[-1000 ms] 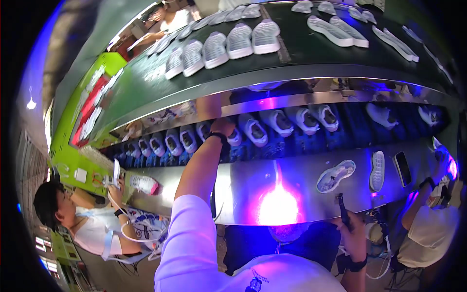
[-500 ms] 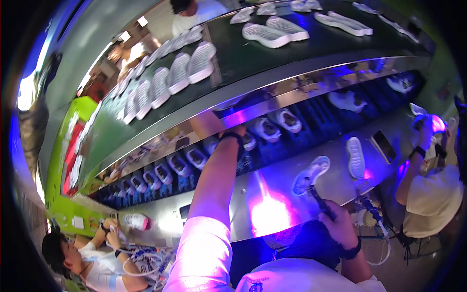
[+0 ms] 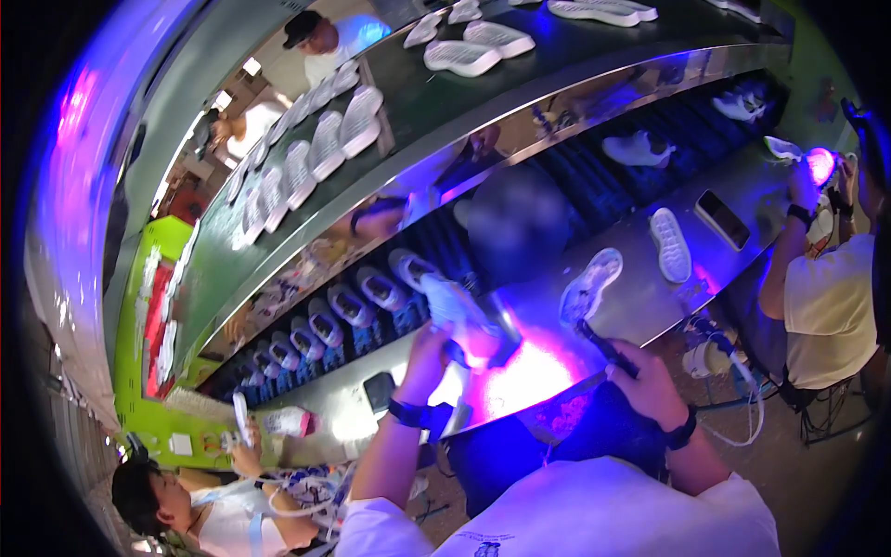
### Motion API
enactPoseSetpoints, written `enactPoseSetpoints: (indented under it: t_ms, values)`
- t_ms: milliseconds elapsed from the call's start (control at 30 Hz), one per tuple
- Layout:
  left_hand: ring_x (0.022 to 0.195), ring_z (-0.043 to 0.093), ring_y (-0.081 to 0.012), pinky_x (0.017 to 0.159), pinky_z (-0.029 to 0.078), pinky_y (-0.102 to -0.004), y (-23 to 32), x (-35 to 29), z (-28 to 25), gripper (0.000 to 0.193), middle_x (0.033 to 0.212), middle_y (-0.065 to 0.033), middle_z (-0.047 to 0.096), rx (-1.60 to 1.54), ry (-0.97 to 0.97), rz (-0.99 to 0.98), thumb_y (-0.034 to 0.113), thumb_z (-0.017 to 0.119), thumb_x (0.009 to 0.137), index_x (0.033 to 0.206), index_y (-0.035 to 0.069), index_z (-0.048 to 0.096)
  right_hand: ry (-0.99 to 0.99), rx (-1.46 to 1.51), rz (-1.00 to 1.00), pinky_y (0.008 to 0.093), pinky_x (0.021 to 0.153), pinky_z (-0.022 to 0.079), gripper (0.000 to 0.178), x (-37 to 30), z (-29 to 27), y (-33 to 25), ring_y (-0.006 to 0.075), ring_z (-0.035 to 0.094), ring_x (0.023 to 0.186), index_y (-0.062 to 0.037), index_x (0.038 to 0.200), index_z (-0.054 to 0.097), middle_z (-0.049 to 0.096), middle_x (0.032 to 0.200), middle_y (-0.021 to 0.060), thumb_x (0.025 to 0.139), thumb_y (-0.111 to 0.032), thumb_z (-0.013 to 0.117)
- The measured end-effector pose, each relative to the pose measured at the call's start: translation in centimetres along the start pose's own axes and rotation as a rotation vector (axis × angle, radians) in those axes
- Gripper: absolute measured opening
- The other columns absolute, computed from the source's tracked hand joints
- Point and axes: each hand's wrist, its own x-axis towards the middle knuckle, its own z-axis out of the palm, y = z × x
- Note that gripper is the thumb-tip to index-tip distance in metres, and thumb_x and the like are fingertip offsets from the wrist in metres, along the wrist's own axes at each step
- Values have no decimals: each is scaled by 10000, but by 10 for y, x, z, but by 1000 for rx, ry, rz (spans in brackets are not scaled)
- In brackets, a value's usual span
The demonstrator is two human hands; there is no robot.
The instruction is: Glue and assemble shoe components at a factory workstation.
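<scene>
My left hand (image 3: pixel 427 364) is closed on a pale shoe upper (image 3: pixel 457 314), held tilted above the metal bench beside the bright pink-violet light. My right hand (image 3: pixel 647 382) grips a dark-handled brush (image 3: pixel 605 345). The brush's head reaches the near end of a white shoe sole (image 3: pixel 599 277) lying on the bench; whether it touches is hard to tell. To the right lies another white sole (image 3: pixel 670 246), away from both hands.
Shoe uppers (image 3: pixel 351 306) stand in a row on a dark conveyor (image 3: pixel 571 200). Pale soles (image 3: pixel 327 147) lie on the green shelf (image 3: pixel 436 102) above. A phone (image 3: pixel 722 220) rests at right, a dark flat object (image 3: pixel 380 392) at left. People work on both sides.
My left hand has come back from the conveyor toward me, now with a shoe upper in it. My right hand still holds the brush by the sole. The whole view has shifted slightly.
</scene>
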Motion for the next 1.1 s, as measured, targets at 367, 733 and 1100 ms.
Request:
enactPoseSetpoints:
  t_ms: [367,733,1100]
  values:
    - [1183,633,-389,1016,534,-492,3,-131,75,638,1250,-179,608,898,50,1039,109,872,698,1300,75,663,-272,21,-106,293,965,509,459,-3,22,-91,185,706,1082,-5,1399,583,749,1167,124,943,15,637]
    - [1092,663,-366,1015,569,-511,29,-154,74,433,1160,-126,602,1191,-97,1374,51,840,704,1118,147,759,-311,-201,-269,301,853,515,456,0,32,-103,171,679,919,-29,1364,628,723,1031,121,911,0,672]
    - [1153,649,-371,1037,543,-513,20,-126,76,402,1164,-117,606,1280,-130,1301,77,782,760,1151,173,764,-489,-4,102,279,752,526,475,-22,1,-76,115,652,807,-42,1372,632,715,948,85,904,-5,699]
